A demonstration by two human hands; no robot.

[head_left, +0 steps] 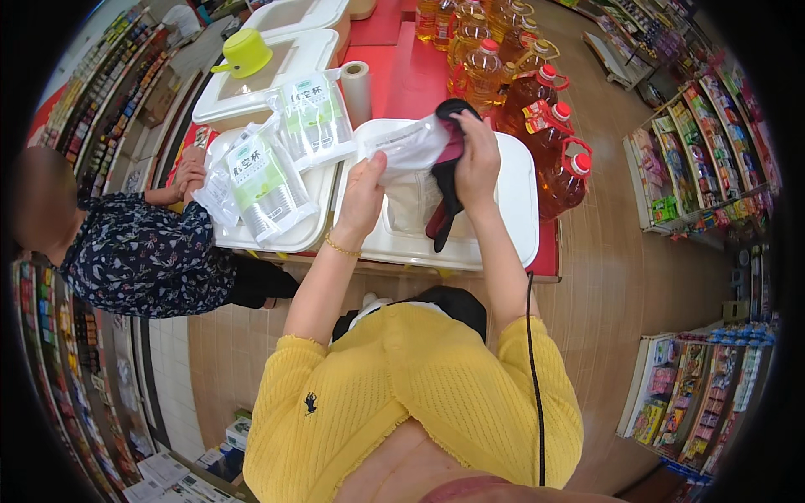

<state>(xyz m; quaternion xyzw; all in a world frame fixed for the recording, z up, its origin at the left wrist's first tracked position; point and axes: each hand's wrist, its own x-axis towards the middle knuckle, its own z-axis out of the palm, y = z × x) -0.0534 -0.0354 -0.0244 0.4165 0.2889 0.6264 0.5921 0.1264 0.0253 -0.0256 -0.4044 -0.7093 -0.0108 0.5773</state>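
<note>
Both my hands are raised over a white-lidded bin (511,201) on the red table. My left hand (362,197) is closed, pinching the near end of a clear plastic bag (409,144). At the bag's other end my right hand (478,159) is closed on a soft black and dark pink cloth item (449,189). Part of the cloth seems to lie inside or against the bag; the blur hides which. A loose black end hangs down below my right hand. What kind of cloth article it is, I cannot make out.
Packs of clear plastic cups (264,186) lie on the left bin lid, near a roll of plastic bags (356,92). Behind sits a yellow-green dipper (245,54). Oil bottles (545,126) line the right. A person (142,251) stands at left. Shelves (700,151) flank the floor.
</note>
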